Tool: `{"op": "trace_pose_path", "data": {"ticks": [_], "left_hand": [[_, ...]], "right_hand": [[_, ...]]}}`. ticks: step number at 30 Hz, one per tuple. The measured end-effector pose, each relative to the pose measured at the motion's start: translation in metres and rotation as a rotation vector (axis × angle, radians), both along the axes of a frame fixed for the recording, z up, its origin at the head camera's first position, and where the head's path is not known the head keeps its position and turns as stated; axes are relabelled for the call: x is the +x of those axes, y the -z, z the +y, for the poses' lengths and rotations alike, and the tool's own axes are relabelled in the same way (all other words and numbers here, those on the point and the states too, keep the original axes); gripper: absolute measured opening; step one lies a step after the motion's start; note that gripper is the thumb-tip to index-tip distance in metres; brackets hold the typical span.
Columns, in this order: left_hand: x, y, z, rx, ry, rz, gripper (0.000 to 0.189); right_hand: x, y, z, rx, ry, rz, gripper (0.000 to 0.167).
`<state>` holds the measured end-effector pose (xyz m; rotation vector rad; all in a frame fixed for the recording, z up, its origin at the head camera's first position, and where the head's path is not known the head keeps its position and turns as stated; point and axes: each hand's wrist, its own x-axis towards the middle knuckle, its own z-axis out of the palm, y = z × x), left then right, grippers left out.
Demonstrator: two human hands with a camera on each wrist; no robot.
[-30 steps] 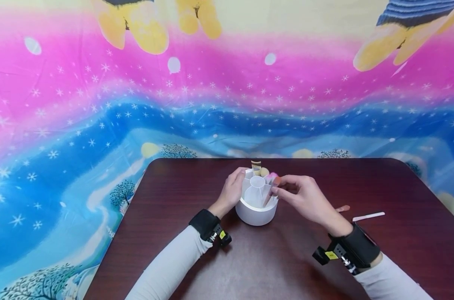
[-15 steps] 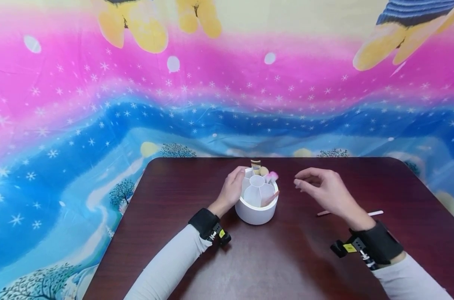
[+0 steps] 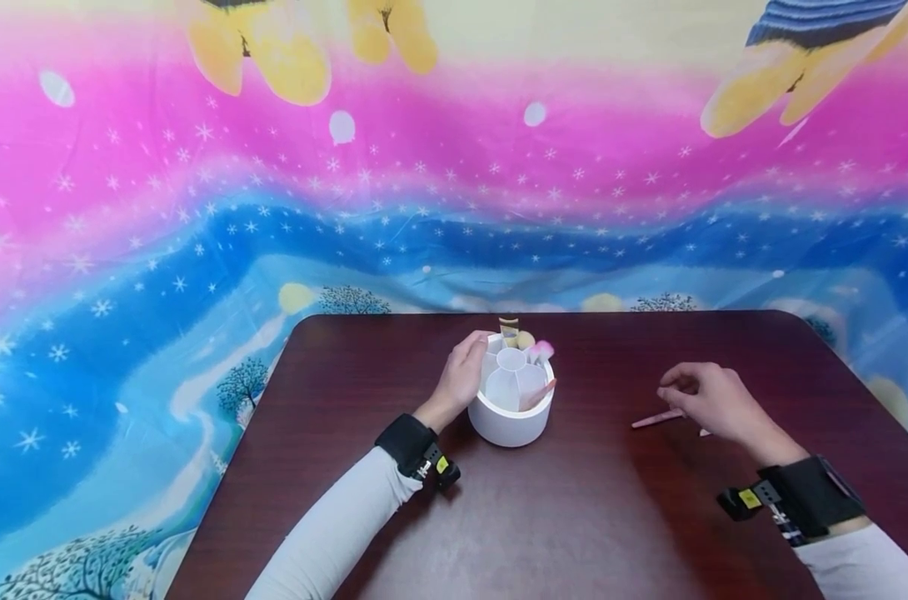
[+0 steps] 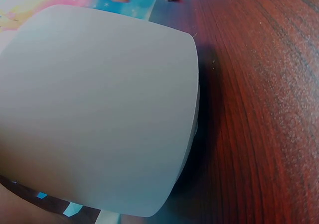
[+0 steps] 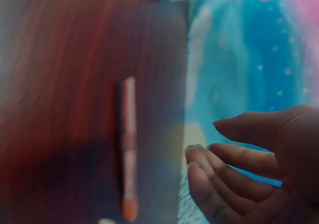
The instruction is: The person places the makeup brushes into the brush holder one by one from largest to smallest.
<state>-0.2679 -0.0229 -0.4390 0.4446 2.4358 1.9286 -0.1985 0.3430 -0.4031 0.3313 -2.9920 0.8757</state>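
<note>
A round white organizer (image 3: 511, 423) with divided compartments stands on the table. My left hand (image 3: 460, 372) grips its left side; in the left wrist view the organizer's white wall (image 4: 99, 99) covers most of the picture. A slim makeup brush (image 3: 538, 395) leans in its front right compartment. Behind that are a pink-and-white brush head (image 3: 544, 350), a round beige item (image 3: 525, 340) and a gold tube (image 3: 509, 328). My right hand (image 3: 712, 400) hovers at the right, holding nothing, fingers loosely bent. Below it lies a makeup brush (image 5: 129, 144) with an orange-brown tip, partly hidden in the head view.
The dark red-brown wooden table (image 3: 574, 517) carries everything. A white stick (image 3: 705, 432) lies by the loose brush, mostly hidden behind my right hand and wrist. A colourful printed cloth (image 3: 454, 183) hangs behind the table's far edge.
My right hand let go of the makeup brush, which now leans in the organizer. It then moved right, over the loose brush on the table. My left hand keeps its grip.
</note>
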Motion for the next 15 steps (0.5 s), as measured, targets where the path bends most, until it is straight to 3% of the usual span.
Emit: {"op": "trace_pose_path", "data": {"ticks": [4,8,15], "left_hand": [[0.001,-0.001,0.0,0.006,-0.001,-0.003,0.044],[0.001,0.0,0.001,0.008,0.002,-0.001,0.044],[0.0,0.001,0.001,0.008,-0.001,0.006,0.044]], "right_hand": [[-0.001,0.014,0.009,0.008,0.01,-0.102,0.02],[-0.005,0.024,0.013,0.087,0.008,-0.167,0.019],[-0.014,0.034,-0.001,0.169,0.01,-0.158,0.02]]}}
